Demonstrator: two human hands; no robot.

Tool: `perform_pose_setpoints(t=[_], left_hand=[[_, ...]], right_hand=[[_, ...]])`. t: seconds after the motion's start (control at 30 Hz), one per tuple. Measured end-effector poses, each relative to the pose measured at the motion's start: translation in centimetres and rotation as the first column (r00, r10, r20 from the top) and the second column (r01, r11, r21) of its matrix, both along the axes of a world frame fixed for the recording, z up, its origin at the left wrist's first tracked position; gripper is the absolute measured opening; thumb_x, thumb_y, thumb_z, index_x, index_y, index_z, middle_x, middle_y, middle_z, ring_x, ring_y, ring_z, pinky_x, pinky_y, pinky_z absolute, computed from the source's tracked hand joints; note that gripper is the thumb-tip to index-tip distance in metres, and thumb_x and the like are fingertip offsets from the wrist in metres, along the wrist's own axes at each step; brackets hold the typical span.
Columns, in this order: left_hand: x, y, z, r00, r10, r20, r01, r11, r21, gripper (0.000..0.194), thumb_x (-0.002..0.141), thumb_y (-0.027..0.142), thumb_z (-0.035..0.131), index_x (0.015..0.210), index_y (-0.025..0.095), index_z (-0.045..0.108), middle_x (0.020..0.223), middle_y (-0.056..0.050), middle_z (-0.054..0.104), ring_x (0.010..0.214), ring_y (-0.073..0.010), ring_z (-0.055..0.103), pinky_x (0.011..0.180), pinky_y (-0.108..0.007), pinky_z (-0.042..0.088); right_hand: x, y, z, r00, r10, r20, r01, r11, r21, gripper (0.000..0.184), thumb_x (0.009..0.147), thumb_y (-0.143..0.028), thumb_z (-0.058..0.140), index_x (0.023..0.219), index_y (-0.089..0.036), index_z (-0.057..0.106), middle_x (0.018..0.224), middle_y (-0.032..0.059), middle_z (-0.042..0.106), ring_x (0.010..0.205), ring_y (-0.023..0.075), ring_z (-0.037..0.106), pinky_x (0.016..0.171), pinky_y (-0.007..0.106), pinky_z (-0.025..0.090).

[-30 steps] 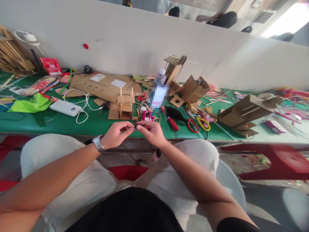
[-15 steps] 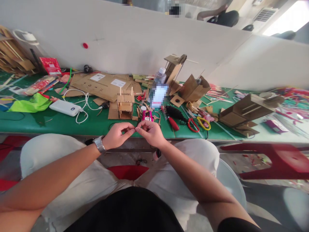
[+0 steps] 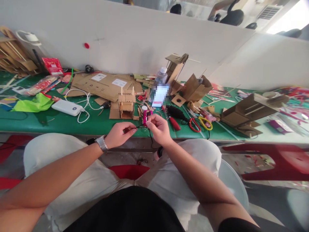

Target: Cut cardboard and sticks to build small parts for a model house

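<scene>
My left hand (image 3: 119,134) and my right hand (image 3: 159,128) are raised at the near edge of the green table (image 3: 67,124). Both pinch a thin black thread (image 3: 142,127) stretched between them; a strand of it hangs down below my right hand. My left wrist carries a metal watch (image 3: 101,143). Just behind my fingers lies a small pink object (image 3: 146,115). A small cardboard house model (image 3: 126,104) with upright sticks stands a little farther back on the table.
A white power bank (image 3: 68,108) with a white cable lies at left, beside green plastic (image 3: 33,103). Flat cardboard (image 3: 103,84), a water bottle (image 3: 159,80), red and yellow scissors (image 3: 199,122) and cardboard models (image 3: 248,111) crowd the table. A red stool (image 3: 272,159) stands at right.
My right hand has moved up and away from my left, so the black thread now shows stretched between them. The camera has shifted slightly.
</scene>
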State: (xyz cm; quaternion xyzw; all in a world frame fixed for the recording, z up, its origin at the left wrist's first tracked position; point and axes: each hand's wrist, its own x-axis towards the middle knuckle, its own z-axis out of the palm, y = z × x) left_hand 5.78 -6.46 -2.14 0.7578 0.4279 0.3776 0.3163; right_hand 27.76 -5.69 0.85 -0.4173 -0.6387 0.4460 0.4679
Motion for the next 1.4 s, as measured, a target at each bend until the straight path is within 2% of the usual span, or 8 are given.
perform_pose_setpoints(t=[0.13,0.27,0.4,0.57,0.77,0.97,1.13,1.4], left_hand=[[-0.4,0.4,0.0,0.999,0.013,-0.036,-0.011,0.999,0.047,0.028,0.101,0.042,0.062,0.092,0.019,0.076,0.088,-0.006,0.079,0.075,-0.0181,0.069,0.065,-0.027,0.049],[-0.8,0.6,0.2,0.999,0.031,-0.039,-0.028,0.997,0.067,0.028,0.101,0.042,0.062,0.092,0.019,0.075,0.086,-0.005,0.079,0.074,-0.0176,0.07,0.065,-0.027,0.049],[-1.2,0.9,0.5,0.997,0.072,-0.042,-0.068,0.995,0.077,0.027,0.1,0.042,0.063,0.094,0.019,0.075,0.088,-0.005,0.079,0.076,-0.0176,0.07,0.067,-0.027,0.049],[-1.8,1.5,0.9,0.991,0.113,-0.076,-0.104,0.988,0.114,0.025,0.099,0.04,0.063,0.093,0.019,0.075,0.088,-0.005,0.079,0.073,-0.0169,0.067,0.066,-0.027,0.048],[-2.1,2.1,0.3,0.968,0.101,-0.228,-0.07,0.988,0.138,0.023,0.098,0.035,0.062,0.09,0.019,0.077,0.088,-0.005,0.074,0.075,-0.0178,0.065,0.07,-0.03,0.047],[-2.6,2.6,-0.8,0.944,0.089,-0.319,-0.047,0.989,0.137,0.022,0.096,0.036,0.065,0.09,0.019,0.079,0.104,-0.008,0.071,0.087,-0.0218,0.068,0.083,-0.037,0.051],[-3.1,2.9,-0.1,0.966,0.119,-0.229,-0.076,0.979,0.188,0.022,0.095,0.036,0.067,0.089,0.019,0.079,0.111,-0.009,0.071,0.092,-0.022,0.068,0.084,-0.037,0.054],[-3.2,2.6,1.9,0.975,0.221,-0.036,-0.194,0.914,0.357,0.022,0.097,0.036,0.066,0.091,0.018,0.079,0.095,-0.007,0.068,0.081,-0.0174,0.062,0.073,-0.032,0.053]], right_hand=[[1.8,1.3,0.7,0.983,-0.156,-0.099,0.16,0.987,0.035,0.038,0.086,-0.057,0.07,0.083,-0.024,0.051,0.066,-0.0036,0.045,0.057,0.0117,0.037,0.055,0.027,0.033],[3.9,3.0,1.4,0.926,-0.308,-0.218,0.323,0.946,0.038,0.032,0.083,-0.049,0.072,0.083,-0.025,0.051,0.067,-0.0037,0.049,0.055,0.0104,0.042,0.051,0.025,0.036],[5.6,4.5,1.9,0.856,-0.35,-0.381,0.405,0.911,0.073,0.032,0.079,-0.044,0.077,0.08,-0.024,0.051,0.062,-0.0056,0.05,0.05,0.0081,0.041,0.046,0.02,0.032],[6.4,4.9,1.7,0.852,-0.308,-0.424,0.393,0.911,0.128,0.03,0.08,-0.04,0.079,0.079,-0.023,0.054,0.06,-0.0071,0.046,0.046,0.0061,0.036,0.044,0.019,0.032],[5.7,4.4,1.0,0.914,-0.286,-0.288,0.355,0.908,0.225,0.033,0.087,-0.048,0.076,0.081,-0.024,0.054,0.063,-0.0055,0.05,0.05,0.0084,0.044,0.047,0.022,0.036],[4.9,3.7,0.6,0.953,-0.239,-0.185,0.283,0.923,0.262,0.04,0.087,-0.056,0.076,0.082,-0.023,0.056,0.063,-0.0056,0.048,0.051,0.0086,0.043,0.048,0.023,0.037],[5.0,3.8,0.8,0.942,-0.257,-0.218,0.306,0.924,0.231,0.039,0.087,-0.056,0.076,0.084,-0.023,0.057,0.063,-0.0055,0.05,0.051,0.0091,0.044,0.048,0.023,0.037],[4.8,3.7,0.5,0.952,-0.21,-0.222,0.258,0.942,0.215,0.039,0.087,-0.056,0.078,0.084,-0.023,0.057,0.063,-0.0056,0.047,0.051,0.0088,0.038,0.048,0.025,0.03]])
